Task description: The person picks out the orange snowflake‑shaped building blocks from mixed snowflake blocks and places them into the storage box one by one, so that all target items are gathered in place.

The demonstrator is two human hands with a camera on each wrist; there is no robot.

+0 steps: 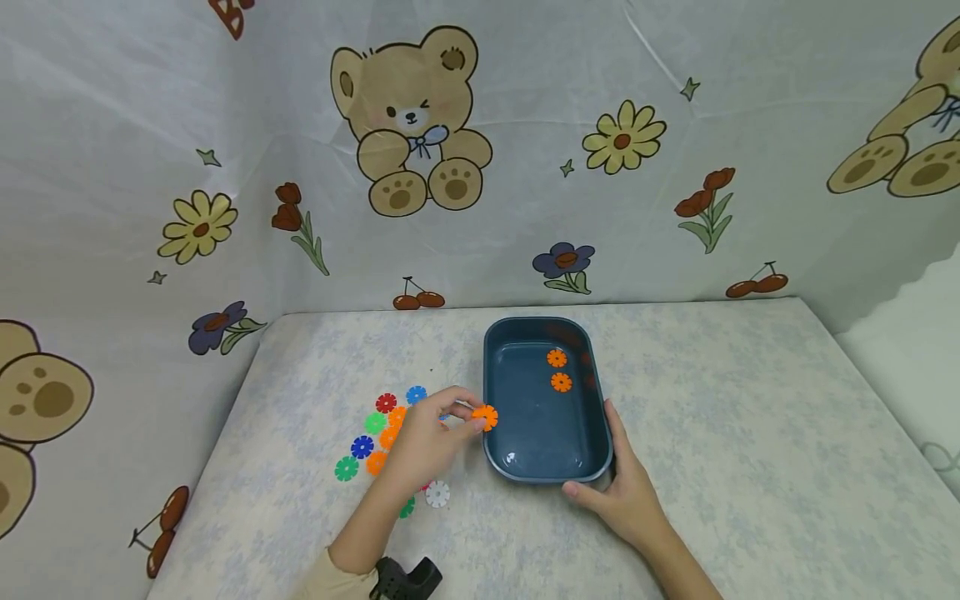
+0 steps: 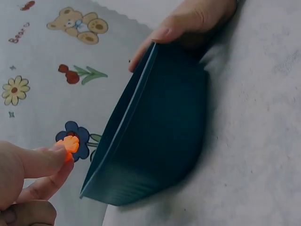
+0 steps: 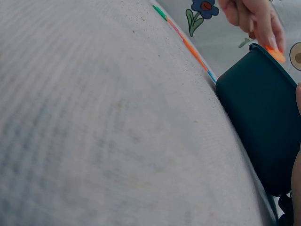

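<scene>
An orange disc [image 1: 489,417] is pinched by the left hand [image 1: 429,437] at the left rim of the blue tray [image 1: 525,437], gripped near right by the right hand [image 1: 630,498]; placing seems in hand, with release farther right, inside, apparently called for.

Screened-off spot, kind of room unclear: bear-and-flower-print cloth [image 1: 517,175] behind and left of pale mottled table [image 1: 712,408].
</scene>
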